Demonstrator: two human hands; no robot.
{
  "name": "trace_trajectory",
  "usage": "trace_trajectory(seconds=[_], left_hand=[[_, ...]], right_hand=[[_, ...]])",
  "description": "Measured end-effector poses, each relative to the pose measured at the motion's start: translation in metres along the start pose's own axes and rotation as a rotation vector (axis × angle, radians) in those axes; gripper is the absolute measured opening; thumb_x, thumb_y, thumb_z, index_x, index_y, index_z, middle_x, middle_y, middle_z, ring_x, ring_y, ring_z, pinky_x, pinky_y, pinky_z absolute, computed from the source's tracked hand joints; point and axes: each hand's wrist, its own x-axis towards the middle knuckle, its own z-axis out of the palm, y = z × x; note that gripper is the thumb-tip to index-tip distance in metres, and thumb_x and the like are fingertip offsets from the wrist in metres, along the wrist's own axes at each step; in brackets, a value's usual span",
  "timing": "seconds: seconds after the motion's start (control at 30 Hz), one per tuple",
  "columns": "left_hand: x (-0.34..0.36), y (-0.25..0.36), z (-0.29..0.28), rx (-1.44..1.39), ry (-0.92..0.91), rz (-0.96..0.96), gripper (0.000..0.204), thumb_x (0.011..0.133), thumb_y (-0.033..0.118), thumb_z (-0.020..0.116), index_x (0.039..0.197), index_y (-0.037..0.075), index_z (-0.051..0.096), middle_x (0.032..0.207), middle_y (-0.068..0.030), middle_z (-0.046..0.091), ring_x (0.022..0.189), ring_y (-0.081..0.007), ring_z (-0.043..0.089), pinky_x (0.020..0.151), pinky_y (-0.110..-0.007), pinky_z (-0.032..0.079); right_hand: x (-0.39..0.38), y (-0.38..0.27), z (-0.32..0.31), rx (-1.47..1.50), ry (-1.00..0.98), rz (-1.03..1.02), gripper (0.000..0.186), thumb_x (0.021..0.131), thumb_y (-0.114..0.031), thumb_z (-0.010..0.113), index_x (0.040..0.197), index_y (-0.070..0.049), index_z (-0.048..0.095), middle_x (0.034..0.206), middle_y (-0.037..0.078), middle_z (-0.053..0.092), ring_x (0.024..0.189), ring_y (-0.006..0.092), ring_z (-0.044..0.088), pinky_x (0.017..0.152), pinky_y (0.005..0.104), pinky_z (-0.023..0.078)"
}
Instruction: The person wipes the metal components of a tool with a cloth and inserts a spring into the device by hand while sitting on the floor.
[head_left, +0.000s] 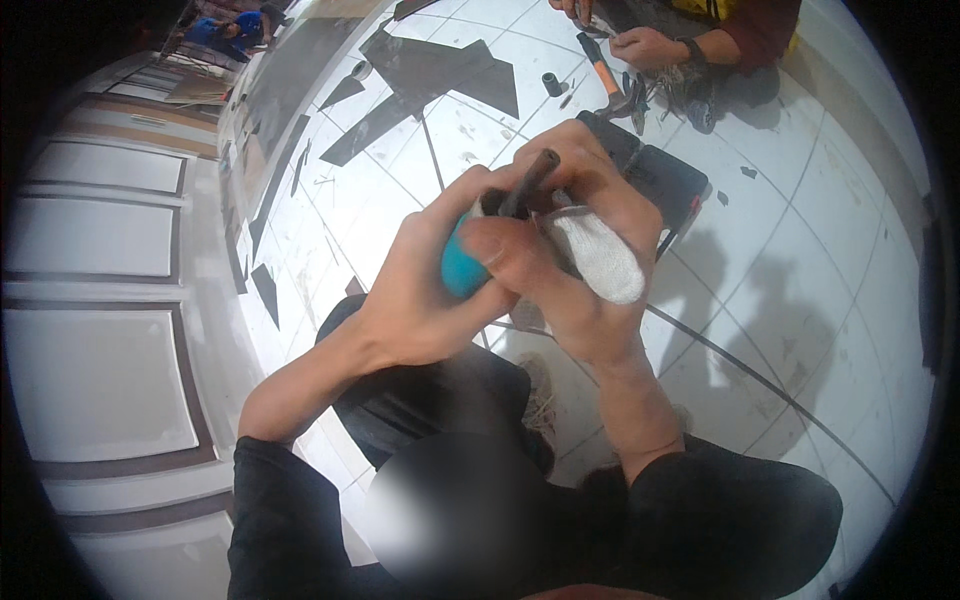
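Observation:
My left hand (410,300) is wrapped round a teal, can-like cylinder (461,265), held up in front of my knees. A short dark stick (533,182) slants up from the cylinder's top; whether it stands inside cannot be told. My right hand (590,305) is closed against the left, its thumb across the cylinder's upper edge beside the stick. In the right palm lies a whitish, rounded, fabric-like piece (603,257). Fingers hide most of the cylinder and the lower end of the stick.
Beyond my hands lie a black case (665,185), an orange-handled hammer (604,72) and a small dark cylinder (551,84). Dark sheet offcuts (430,85) are scattered over white floor tiles. A co-worker's hands (645,47) are at the top right; another person (225,35) is far left. Panelled wall (100,385) runs along the left.

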Motion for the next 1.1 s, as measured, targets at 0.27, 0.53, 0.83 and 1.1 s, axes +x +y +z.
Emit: trace_trajectory(seconds=[0.27, 0.53, 0.83, 1.1], left_hand=[[-0.01, -0.002, -0.001, -0.541, -0.015, -0.235, 0.074, 0.092, 0.059, 0.05, 0.136, -0.001, 0.05, 0.104, -0.0109, 0.065, 0.091, -0.0197, 0.066, 0.085, -0.033, 0.053], [-0.005, -0.001, -0.001, -0.761, -0.008, -0.47, 0.079, 0.098, 0.072, 0.036, 0.122, -0.001, 0.057, 0.092, -0.0139, 0.067, 0.067, -0.0211, 0.066, 0.052, -0.032, 0.052], [-0.005, 0.006, 0.001, -0.786, -0.003, -0.414, 0.064, 0.103, 0.054, 0.032, 0.101, -0.001, 0.063, 0.074, -0.0077, 0.061, 0.059, -0.014, 0.057, 0.057, -0.026, 0.046], [-0.004, -0.006, 0.006, -0.841, -0.071, -0.318, 0.063, 0.104, 0.054, 0.026, 0.093, 0.0, 0.056, 0.06, -0.0078, 0.053, 0.042, -0.0155, 0.049, 0.042, -0.027, 0.043]], right_hand=[[-0.002, -0.002, 0.001, 0.16, -0.052, 0.271, 0.033, 0.079, -0.024, 0.084, 0.095, -0.002, 0.065, 0.089, 0.0, 0.056, 0.079, 0.0083, 0.054, 0.07, 0.0235, 0.042], [-0.005, -0.001, 0.004, 0.23, -0.091, 0.28, 0.025, 0.085, -0.02, 0.084, 0.093, -0.001, 0.07, 0.089, 0.002, 0.061, 0.075, 0.0059, 0.063, 0.062, 0.0216, 0.047], [-0.005, 0.004, 0.006, 0.176, -0.106, 0.231, 0.024, 0.086, -0.019, 0.083, 0.096, 0.0, 0.07, 0.09, 0.002, 0.06, 0.073, 0.0062, 0.059, 0.06, 0.0214, 0.044], [-0.008, 0.002, 0.007, 0.233, -0.101, 0.336, 0.027, 0.084, -0.022, 0.083, 0.09, -0.005, 0.063, 0.085, -0.002, 0.054, 0.075, 0.0052, 0.051, 0.066, 0.0233, 0.039]])
